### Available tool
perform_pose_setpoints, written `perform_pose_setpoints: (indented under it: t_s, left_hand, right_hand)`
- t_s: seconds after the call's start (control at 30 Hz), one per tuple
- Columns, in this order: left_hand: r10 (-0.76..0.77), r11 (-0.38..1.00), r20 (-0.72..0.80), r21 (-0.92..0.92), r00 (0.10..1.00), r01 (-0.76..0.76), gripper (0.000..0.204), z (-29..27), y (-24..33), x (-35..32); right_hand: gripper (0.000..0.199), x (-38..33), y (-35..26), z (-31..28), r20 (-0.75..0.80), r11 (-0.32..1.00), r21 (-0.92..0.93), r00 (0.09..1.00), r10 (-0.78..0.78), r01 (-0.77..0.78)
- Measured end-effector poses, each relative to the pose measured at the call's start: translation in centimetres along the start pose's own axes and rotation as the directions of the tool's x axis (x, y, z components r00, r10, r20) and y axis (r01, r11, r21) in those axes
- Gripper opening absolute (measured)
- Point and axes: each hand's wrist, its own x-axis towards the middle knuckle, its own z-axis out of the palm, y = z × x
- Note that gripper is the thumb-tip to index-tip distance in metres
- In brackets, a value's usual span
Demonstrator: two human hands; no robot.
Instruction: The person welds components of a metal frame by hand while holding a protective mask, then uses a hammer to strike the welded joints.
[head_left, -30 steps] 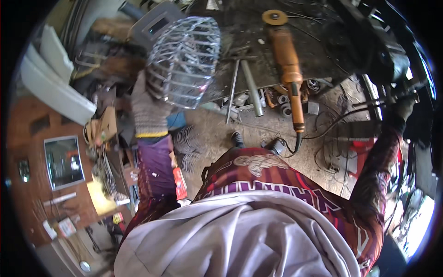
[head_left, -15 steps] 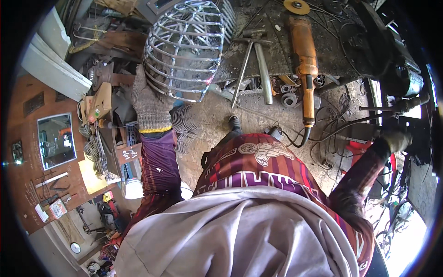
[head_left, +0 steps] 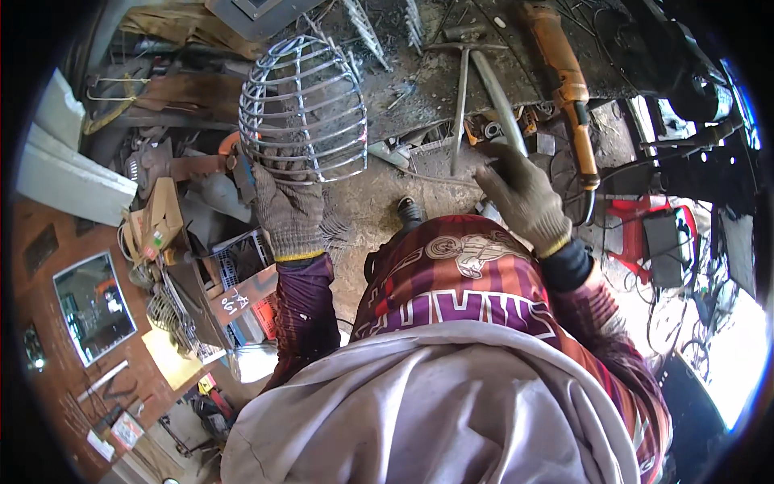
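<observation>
Fingers (head_left: 278, 189) of the gloved left hand (head_left: 292, 216) grip the wire cage (head_left: 304, 113) held above the worktop (head_left: 419, 89); right hand (head_left: 524, 198) closes on a hammer handle (head_left: 501, 109)

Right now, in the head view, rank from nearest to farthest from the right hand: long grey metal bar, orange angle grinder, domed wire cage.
1. Long grey metal bar: at the right hand fingertips.
2. Orange angle grinder: just right.
3. Domed wire cage: far left, in the left hand.
</observation>
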Motion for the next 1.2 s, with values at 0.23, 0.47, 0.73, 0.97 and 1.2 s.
perform_pose_setpoints:
  t_s: [0.23,0.47,0.73,0.97,1.2]
  left_hand:
    - [-0.008,0.998,-0.136,-0.065,0.991,-0.001,0.038,-4.2,2.3,-1.1]
    - [-0.104,0.994,-0.230,-0.045,0.968,0.096,0.036,-7.1,3.8,-0.9]
    - [-0.149,0.988,-0.111,-0.048,0.983,0.144,0.035,-5.4,3.9,-0.5]
    - [-0.102,0.993,-0.228,0.042,0.968,0.114,0.027,-3.4,2.6,-0.5]
    - [-0.082,0.984,-0.368,0.115,0.926,0.133,0.029,-4.0,2.0,-0.5]
  right_hand:
    - [0.059,5.3,4.0,7.7,-0.141,0.946,0.205,0.949,0.283,-0.252]
    - [0.038,7.4,0.8,8.9,-0.317,0.818,0.525,0.837,0.446,-0.237]
    - [0.032,3.6,0.6,9.4,-0.552,0.987,-0.146,0.822,-0.138,0.068]
    - [0.025,0.3,-0.4,10.0,-0.335,0.973,0.198,0.941,-0.047,0.120]
    - [0.021,0.0,0.3,11.4,-0.219,0.985,0.020,0.962,-0.165,0.174]
